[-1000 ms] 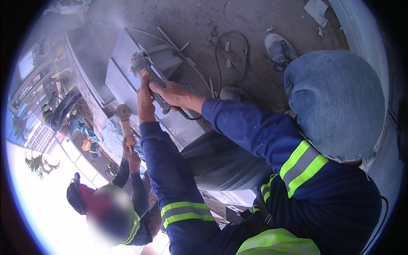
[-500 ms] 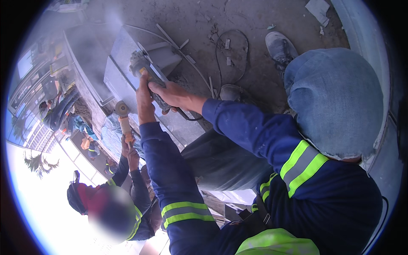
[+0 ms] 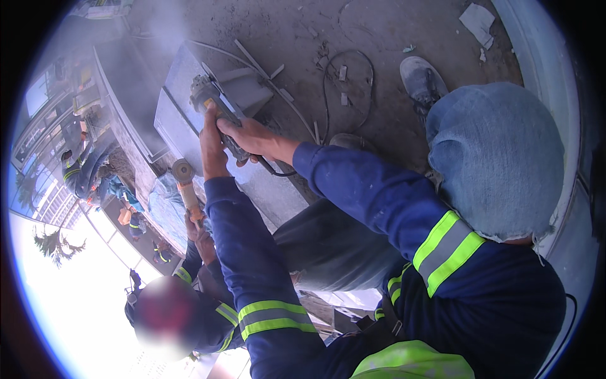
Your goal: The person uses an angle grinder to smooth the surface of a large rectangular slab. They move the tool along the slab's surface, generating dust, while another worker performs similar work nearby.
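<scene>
**Gripping a dark grey angle grinder (image 3: 226,109) two-handed above a pale grey slab (image 3: 180,76)**

Holding the front of the casing, just behind the metal head, with the left hand (image 3: 213,140), fingers pointing up along its side. Clasping the rear body with the right hand (image 3: 245,138), close beside the left. Grasping the one tool with both hands, neither released. Tilted with its head toward the upper left, over the slab; perhaps touching it, though hard to tell with the cutting edge too small to make out. Trailing a dark cord (image 3: 273,170) from the rear end, just below the right wrist.

Dressed in navy sleeves (image 3: 372,183) with lime and grey bands. Seen at the upper left: a haze of dust (image 3: 167,28) beyond the slab. Lying on the dirt ground (image 3: 284,31): a looped cable (image 3: 371,95), thin pale strips (image 3: 251,58) and a scrap of paper (image 3: 478,24). Showing at the right: a blue denim knee (image 3: 499,158), with a dusty shoe (image 3: 424,79) near it.

Visible just beyond the left sleeve: a co-worker (image 3: 211,328), head blurred, gripping an orange-and-white grinder (image 3: 189,197) with its round disc (image 3: 183,170) uppermost. Spotted farther off at the left: more people in banded workwear and a palm tree (image 3: 58,245).
</scene>
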Available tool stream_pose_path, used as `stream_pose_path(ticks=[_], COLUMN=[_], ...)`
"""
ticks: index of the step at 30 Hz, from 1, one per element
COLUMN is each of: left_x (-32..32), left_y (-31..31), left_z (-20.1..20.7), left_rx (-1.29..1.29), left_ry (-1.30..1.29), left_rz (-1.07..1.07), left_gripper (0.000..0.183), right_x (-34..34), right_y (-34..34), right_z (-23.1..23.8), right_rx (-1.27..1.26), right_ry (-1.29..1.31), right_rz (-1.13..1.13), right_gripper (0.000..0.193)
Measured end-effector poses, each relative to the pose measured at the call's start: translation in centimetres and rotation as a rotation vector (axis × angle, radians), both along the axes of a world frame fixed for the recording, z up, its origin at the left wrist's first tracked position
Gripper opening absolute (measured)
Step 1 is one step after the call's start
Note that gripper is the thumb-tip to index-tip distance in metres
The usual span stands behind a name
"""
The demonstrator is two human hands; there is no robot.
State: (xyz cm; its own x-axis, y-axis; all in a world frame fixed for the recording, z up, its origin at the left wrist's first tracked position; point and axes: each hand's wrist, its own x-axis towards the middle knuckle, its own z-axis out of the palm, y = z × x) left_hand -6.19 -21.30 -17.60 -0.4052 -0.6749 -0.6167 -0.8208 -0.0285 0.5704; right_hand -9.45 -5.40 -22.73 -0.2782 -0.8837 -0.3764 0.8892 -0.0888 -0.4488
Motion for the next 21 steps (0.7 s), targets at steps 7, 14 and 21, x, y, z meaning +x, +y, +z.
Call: stream_pose_path(ticks=[7,14,21], left_x=[0.2,0.9,1.4], left_y=[-0.3,0.0,-0.2], left_z=[-0.1,0.3,-0.1], left_rx=[0.011,-0.021,-0.008], left_ry=[0.007,-0.059,-0.036], left_rz=[-0.012,-0.017,-0.033], left_gripper=[0.082,0.085,0.089], right_x=[0.1,0.4,0.8], right_y=[0.3,1.0,2.0], right_z=[0.2,0.7,1.1], right_rx=[-0.003,0.017,-0.001], right_ry=[-0.014,-0.033,0.009], right_rz=[-0.009,0.018,-0.019], right_gripper=[0.064,0.063,0.064])
